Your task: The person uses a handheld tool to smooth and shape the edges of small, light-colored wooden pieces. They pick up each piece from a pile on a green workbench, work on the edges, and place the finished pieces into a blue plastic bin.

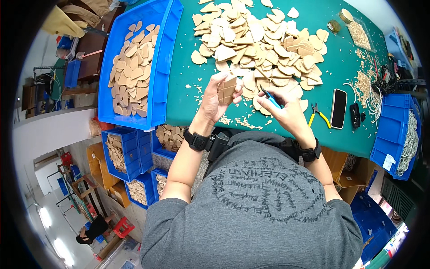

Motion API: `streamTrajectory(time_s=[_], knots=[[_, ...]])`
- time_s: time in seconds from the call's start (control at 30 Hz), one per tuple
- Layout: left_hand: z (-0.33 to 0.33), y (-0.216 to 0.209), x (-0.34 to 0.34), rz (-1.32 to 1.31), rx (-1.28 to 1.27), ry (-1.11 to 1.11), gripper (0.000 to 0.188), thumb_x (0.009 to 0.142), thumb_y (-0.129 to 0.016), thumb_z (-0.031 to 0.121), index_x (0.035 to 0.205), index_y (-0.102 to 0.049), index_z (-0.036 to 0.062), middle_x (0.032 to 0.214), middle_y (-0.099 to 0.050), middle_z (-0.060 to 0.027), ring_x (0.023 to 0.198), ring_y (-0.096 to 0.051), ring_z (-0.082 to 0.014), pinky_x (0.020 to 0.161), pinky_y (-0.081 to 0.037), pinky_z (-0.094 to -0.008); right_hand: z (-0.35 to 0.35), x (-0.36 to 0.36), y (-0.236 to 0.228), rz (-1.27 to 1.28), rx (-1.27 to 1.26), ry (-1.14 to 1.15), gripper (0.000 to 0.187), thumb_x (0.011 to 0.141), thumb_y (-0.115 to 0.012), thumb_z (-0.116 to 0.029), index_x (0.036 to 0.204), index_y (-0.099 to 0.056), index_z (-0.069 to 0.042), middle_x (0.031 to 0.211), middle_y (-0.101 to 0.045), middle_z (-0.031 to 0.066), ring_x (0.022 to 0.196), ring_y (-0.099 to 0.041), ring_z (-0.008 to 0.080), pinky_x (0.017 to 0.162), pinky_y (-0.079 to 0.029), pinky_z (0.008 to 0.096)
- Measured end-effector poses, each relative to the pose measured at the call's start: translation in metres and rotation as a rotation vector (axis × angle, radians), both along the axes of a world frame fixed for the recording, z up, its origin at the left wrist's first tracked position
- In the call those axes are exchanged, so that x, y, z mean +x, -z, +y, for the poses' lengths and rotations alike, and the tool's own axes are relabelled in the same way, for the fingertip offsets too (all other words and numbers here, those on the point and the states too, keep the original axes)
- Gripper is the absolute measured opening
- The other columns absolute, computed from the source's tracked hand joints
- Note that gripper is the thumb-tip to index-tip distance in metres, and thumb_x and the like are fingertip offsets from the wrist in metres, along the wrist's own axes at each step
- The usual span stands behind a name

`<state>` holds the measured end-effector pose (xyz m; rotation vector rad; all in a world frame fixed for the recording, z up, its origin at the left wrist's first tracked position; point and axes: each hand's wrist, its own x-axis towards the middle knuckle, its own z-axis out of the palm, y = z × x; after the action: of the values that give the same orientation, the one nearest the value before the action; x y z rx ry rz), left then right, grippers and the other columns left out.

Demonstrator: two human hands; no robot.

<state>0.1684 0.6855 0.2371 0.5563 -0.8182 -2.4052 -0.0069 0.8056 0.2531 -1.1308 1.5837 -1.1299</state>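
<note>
My left hand (pixel 209 104) is closed round a tan flat piece (pixel 227 91) and holds it up over the table's near side. A line runs across the piece's face. In my right hand (pixel 289 110) is a pair of blue-handled nippers (pixel 270 97), their dark tips pointing up and left, apart from the piece. Just beyond both hands spreads a big heap of similar tan flat pieces (pixel 264 42), many with rounded edges. Small pale scraps (pixel 242 121) lie on the green table (pixel 183 101) below the hands.
To the left, a blue bin (pixel 168 49) holds more tan pieces. Yellow-handled nippers (pixel 319 115), a phone (pixel 338 109) and a small black object (pixel 355 115) lie at right. A blue crate (pixel 389 134) with cords stands by the right edge. Filled blue bins (pixel 127 150) sit below left.
</note>
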Motion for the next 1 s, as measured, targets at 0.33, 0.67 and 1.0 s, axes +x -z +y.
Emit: streamTrajectory(time_s=[0.33,0.67,1.0], knots=[[0.010,-0.020,0.000,-0.356,-0.540,-0.130,0.028,0.087,-0.066,0.009,0.113,-0.056,0.0018,0.104,-0.063,-0.0068,0.097,-0.059,-0.0118,0.085,-0.049,-0.0253,-0.006,0.007,-0.006,0.097,-0.031,0.019,0.043,0.082,-0.070,-0.036,0.113,-0.065,-0.006,0.089,-0.068,0.0080,0.076,-0.063,0.0124,0.068,-0.049,0.0255],[0.004,-0.037,0.006,-0.472,-0.775,-0.068,0.028,0.086,-0.068,0.012,0.111,-0.064,-0.0002,0.103,-0.066,-0.0074,0.094,-0.061,-0.0121,0.082,-0.050,-0.0252,-0.009,0.012,-0.013,0.099,0.033,0.047,0.040,0.083,-0.069,-0.036,0.106,-0.065,-0.003,0.085,-0.068,0.0072,0.074,-0.063,0.0128,0.066,-0.050,0.0260],[0.000,-0.036,0.012,-0.575,-0.984,-0.105,0.025,0.086,-0.067,0.013,0.108,-0.066,-0.0001,0.099,-0.068,-0.0078,0.091,-0.063,-0.0121,0.080,-0.051,-0.0256,-0.019,0.016,-0.015,0.064,0.037,0.023,0.034,0.084,-0.069,-0.031,0.101,-0.067,-0.001,0.080,-0.066,0.0052,0.069,-0.060,0.0094,0.062,-0.049,0.0243]])
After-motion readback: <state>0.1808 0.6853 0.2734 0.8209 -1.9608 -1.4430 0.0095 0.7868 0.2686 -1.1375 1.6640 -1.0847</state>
